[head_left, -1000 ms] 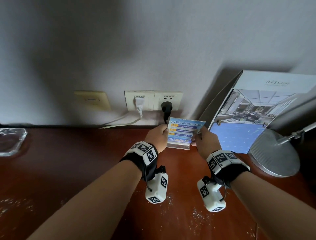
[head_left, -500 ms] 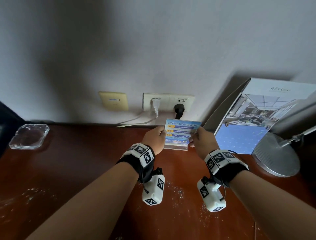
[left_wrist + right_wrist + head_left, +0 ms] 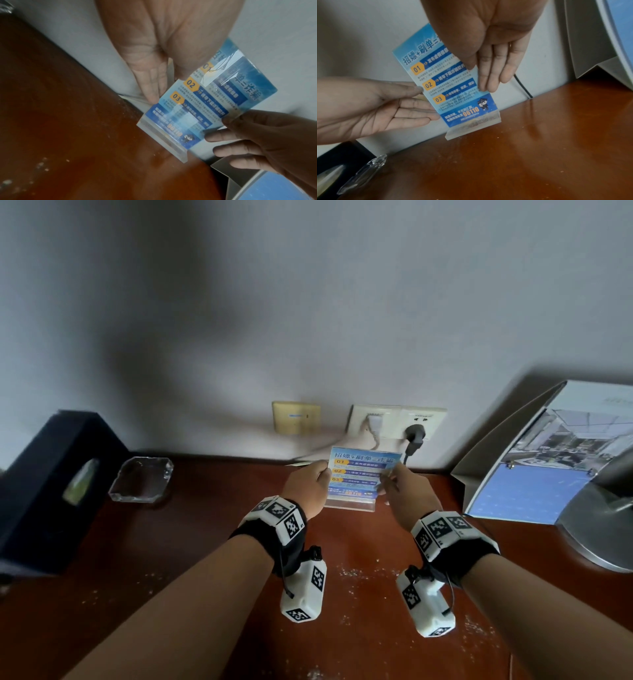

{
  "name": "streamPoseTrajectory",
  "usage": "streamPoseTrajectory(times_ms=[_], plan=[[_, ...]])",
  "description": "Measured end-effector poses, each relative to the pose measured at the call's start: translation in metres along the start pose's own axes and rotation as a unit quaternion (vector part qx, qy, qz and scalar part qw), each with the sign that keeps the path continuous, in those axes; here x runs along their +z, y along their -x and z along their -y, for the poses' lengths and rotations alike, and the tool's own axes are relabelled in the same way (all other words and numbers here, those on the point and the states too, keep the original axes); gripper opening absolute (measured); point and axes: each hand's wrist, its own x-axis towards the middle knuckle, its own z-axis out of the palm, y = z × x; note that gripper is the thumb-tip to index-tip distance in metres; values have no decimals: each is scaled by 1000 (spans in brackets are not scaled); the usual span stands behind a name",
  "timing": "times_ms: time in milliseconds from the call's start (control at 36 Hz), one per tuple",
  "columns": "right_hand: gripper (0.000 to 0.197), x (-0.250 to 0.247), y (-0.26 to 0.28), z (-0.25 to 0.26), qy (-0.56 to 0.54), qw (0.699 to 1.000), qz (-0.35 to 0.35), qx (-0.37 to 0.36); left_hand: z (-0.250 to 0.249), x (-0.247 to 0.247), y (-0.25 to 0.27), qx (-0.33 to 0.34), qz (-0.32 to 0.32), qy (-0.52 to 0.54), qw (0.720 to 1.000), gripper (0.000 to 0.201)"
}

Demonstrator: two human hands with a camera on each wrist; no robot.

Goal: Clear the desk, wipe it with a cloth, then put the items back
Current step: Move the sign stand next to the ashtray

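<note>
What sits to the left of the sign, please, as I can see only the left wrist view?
Observer: A glass ashtray lies left of the sign.
Operator: Thank you. Is there anything beyond it?
Observer: A dark tissue box stands at the far left, beside the ashtray.
Operator: And what is behind the sign?
Observer: A black plug sits in the socket there.
</note>
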Motion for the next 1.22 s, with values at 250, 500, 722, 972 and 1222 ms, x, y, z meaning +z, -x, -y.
streamPoseTrajectory(times_ms=[250,500,722,972,1222], plan=[[10,40,0,50,6,999,18,-32,42,-47,12,-18,-19,-1,1000,25],[10,72,0,97,9,998,35,-53,85,-84,16,-39,-37,0,999,31],[13,105,-5,133,12,995,62,-71,121,-112,21,-62,-50,22,997,30],[17,138,-11,167,14,992,86,-91,158,-140,21,-94,-55,30,994,30],[21,163,-25,193,24,990,95,-105,185,-163,9,-107,-78,51,990,24]])
